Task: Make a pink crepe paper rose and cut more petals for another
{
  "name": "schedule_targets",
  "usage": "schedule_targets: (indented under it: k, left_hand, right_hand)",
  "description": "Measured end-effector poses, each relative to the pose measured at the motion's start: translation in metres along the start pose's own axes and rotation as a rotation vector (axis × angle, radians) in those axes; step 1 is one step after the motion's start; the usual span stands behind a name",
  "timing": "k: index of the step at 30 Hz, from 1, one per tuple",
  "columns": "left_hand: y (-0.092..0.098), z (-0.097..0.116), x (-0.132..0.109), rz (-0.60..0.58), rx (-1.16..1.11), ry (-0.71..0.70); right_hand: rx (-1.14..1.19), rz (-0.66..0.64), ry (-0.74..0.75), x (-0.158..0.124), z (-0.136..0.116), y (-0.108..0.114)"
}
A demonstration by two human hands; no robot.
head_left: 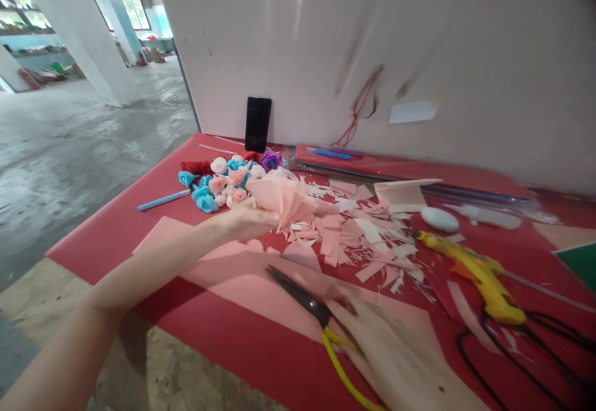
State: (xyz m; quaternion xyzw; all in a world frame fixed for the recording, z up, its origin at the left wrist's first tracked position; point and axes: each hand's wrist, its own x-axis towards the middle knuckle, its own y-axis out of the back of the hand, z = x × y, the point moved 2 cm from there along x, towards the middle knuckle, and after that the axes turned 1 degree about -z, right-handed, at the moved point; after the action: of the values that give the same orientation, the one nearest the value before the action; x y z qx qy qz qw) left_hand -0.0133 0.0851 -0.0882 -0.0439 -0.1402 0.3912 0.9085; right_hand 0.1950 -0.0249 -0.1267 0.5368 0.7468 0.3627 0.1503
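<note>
My left hand point(254, 215) is closed on a folded, fan-pleated piece of pink paper point(286, 197), lifted above the table. Lower right, my right hand point(372, 336) is at the yellow handles of a pair of scissors point(310, 302), the fingers somewhat blurred and lying around the near handle. The dark blades point up and left, slightly parted, over a large pink paper sheet point(261, 287). Beyond my left hand lies a pile of blue, pink, white, red and purple paper roses point(216, 184). Pink and white paper scraps point(344, 234) spread right of the folded piece.
A yellow glue gun point(479, 274) with black cables lies at the right, near a white oval object point(439, 219) and a white bottle point(488, 215). A black phone point(257, 124) leans against the white board behind. A blue pen point(162, 200) lies left on the red tabletop point(107, 225).
</note>
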Motion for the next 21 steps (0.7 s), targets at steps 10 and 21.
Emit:
schedule_targets:
  k: [10, 21]
  left_hand:
    - [-0.045, 0.011, -0.010, -0.189, 0.434, -0.027]
    - [-0.068, 0.008, -0.022, -0.257, 1.095, -0.589]
  right_hand:
    - [0.175, 0.028, -0.192, 0.028, -0.040, 0.012]
    - [0.567, 0.130, -0.154, 0.021, -0.052, 0.016]
